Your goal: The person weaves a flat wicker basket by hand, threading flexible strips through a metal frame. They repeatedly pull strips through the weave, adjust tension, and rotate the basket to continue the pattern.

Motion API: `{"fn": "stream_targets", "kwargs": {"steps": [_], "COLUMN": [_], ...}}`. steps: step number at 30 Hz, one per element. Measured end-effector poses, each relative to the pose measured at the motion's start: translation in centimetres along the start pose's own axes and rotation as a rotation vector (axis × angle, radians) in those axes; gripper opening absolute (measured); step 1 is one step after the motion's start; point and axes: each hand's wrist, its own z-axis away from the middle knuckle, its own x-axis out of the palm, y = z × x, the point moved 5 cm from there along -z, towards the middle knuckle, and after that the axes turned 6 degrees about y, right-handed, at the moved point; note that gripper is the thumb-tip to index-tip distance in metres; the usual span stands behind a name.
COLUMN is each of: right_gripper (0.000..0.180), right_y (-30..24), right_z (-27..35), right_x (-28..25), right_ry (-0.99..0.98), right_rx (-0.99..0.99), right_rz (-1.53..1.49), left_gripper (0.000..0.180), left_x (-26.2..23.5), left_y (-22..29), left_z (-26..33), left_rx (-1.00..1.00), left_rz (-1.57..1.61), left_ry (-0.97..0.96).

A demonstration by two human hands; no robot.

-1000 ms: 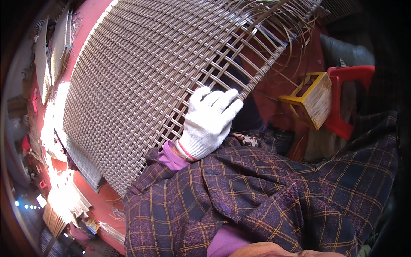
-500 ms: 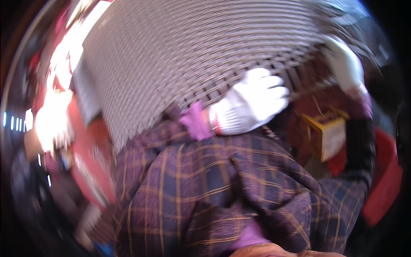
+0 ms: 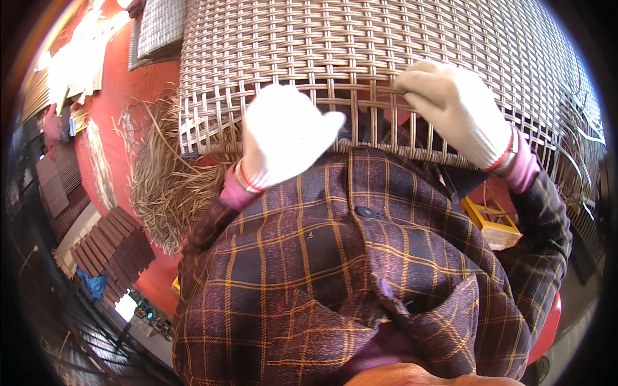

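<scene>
A large grey-brown woven wicker panel [image 3: 347,48] is in front of me, its near part loosely woven with open gaps. My left hand [image 3: 281,136], in a white knitted glove, lies over the left part of this loose edge. Its thumb stands apart to the right; glare blurs the other fingers, and nothing shows in its grasp. My right hand [image 3: 460,112], also gloved, is closed at the weave, thumb and fingers pinched together around a thin wicker strand [image 3: 380,91] that runs left across the gaps. The fingertips' far side is hidden.
A heap of loose strands [image 3: 164,186] lies left of the panel on the red floor [image 3: 116,154]. A yellow-framed wooden stool or box [image 3: 492,225] stands by my right forearm. Loose strand ends [image 3: 579,167] stick out at the panel's right. Brown slatted pieces [image 3: 109,251] lie at the far left.
My right hand has come in from the far right to the panel's loose edge. The left hand has shifted left. The whole view has turned, and the panel now appears straighter before me.
</scene>
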Motion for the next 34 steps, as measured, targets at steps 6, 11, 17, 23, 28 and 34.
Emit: {"fn": "stream_targets", "kwargs": {"steps": [6, 11, 17, 23, 28, 34], "right_gripper": [0.029, 0.045, 0.035, 0.017, 0.011, 0.029], "right_y": [-2.3, -2.4, -1.3, 1.6, 2.7, -1.8], "right_z": [-0.4, -0.1, -1.8, -1.5, 0.9, -1.6], "right_x": [1.7, 1.9, 1.7, 1.0, -0.6, -1.6], "right_ry": [-0.111, -0.095, -0.040, -0.153, 0.016, -0.189], "right_rx": [-0.030, 0.019, 0.295, 0.632, 0.749, 0.231], "right_rz": [0.367, 0.182, -0.159, -0.639, -0.932, -0.123], "left_gripper": [0.018, 0.028, 0.015, 0.010, 0.009, 0.015], "left_x": [-1.8, -0.7, -1.4, -1.1, -0.6, -0.8], "left_y": [-1.2, -2.6, -1.2, -1.1, -1.5, -2.2], "left_z": [3.3, 3.5, 2.4, 2.2, 2.7, 2.3], "left_rx": [0.017, -0.289, -0.122, -0.050, -0.051, -0.112], "left_rz": [-0.051, -0.108, -0.180, -0.238, -0.271, -0.270], "left_ry": [0.040, -0.014, 0.014, -0.010, 0.009, -0.107]}}
